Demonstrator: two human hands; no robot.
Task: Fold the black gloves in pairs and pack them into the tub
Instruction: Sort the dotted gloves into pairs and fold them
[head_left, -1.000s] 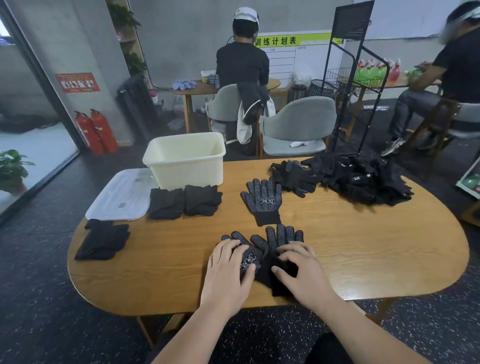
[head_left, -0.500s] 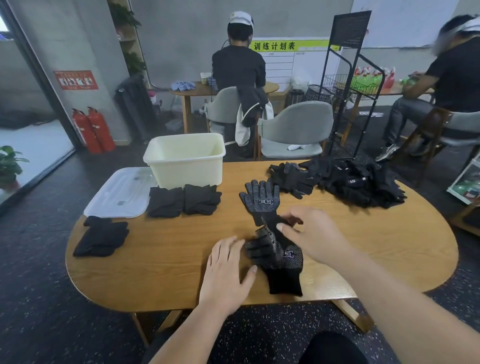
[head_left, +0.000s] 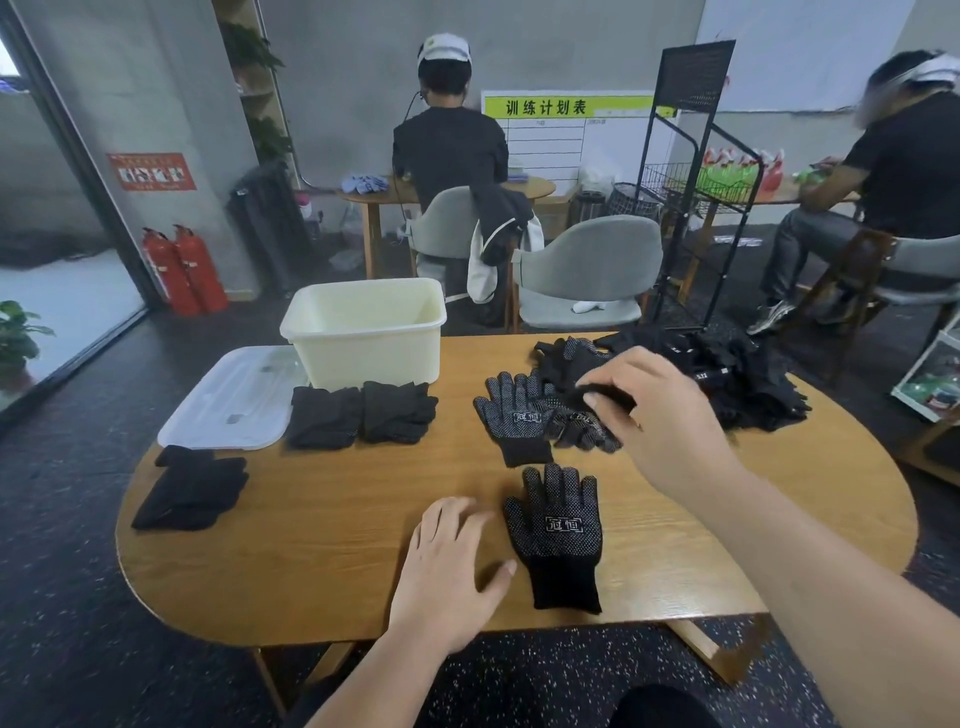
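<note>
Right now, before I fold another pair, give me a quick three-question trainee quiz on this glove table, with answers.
1. True or false: the left hand grips the flat black dotted knit glove lying on the oval wooden table.
2. Which hand pinches a second black dotted glove? A left, B right, C neither.
3. How many folded black glove bundles lie outside the cream plastic tub?
Key: 1 false, it rests open beside it; 2 B, the right hand; 3 three.

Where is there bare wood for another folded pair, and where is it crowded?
Bare: the wood between the folded stack, the two folded pairs and the left hand; also the right end, this side of the loose heap. Crowded: the far edge, with lid, tub, heap.
</note>
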